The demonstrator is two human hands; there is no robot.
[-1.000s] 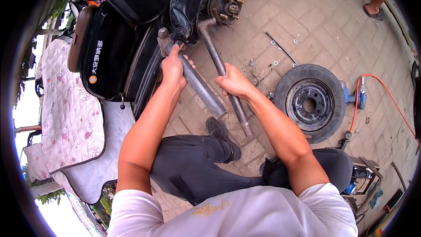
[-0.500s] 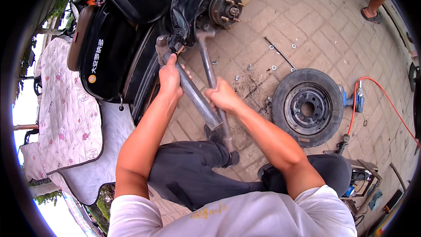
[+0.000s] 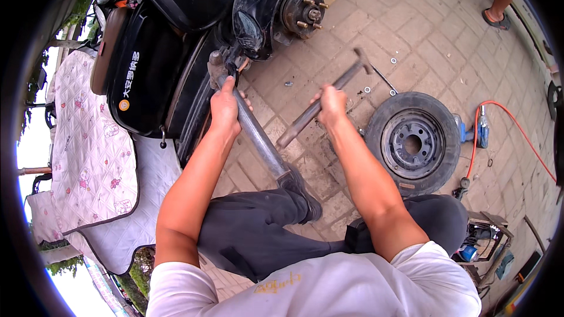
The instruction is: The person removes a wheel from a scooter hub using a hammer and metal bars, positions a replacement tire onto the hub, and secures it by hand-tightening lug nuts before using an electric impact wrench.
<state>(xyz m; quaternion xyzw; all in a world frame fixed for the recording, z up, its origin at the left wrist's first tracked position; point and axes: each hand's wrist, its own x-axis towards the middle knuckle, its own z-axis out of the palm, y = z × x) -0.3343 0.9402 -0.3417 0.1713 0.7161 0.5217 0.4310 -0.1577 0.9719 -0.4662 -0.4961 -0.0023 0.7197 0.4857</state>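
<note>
My left hand [image 3: 225, 105] is closed around a thick grey metal tube [image 3: 261, 144]. The tube slants from a rusty, knobbed head beside the black vehicle's lower edge down to my shoe [image 3: 301, 195]. My right hand [image 3: 331, 105] grips a hammer [image 3: 351, 74] by its handle, over the paving to the right of the tube. The hammer's head points up and to the right, well apart from the tube. Beyond the tube's head are a black fender [image 3: 248, 26] and a bare wheel hub [image 3: 302, 12] with studs.
A removed wheel [image 3: 446, 141] lies flat at the right, a thin rod [image 3: 383, 77] and washers near it. Beside it are a blue impact wrench [image 3: 482, 132] and a red hose [image 3: 517, 123]. A toolbox [image 3: 479, 240] stands lower right. A bystander's foot [image 3: 496, 19] is at the far right.
My right hand has swung the hammer away from the tube, up and to the right, turning its head outward. The left hand stays on the tube, whose lower end has shifted slightly left.
</note>
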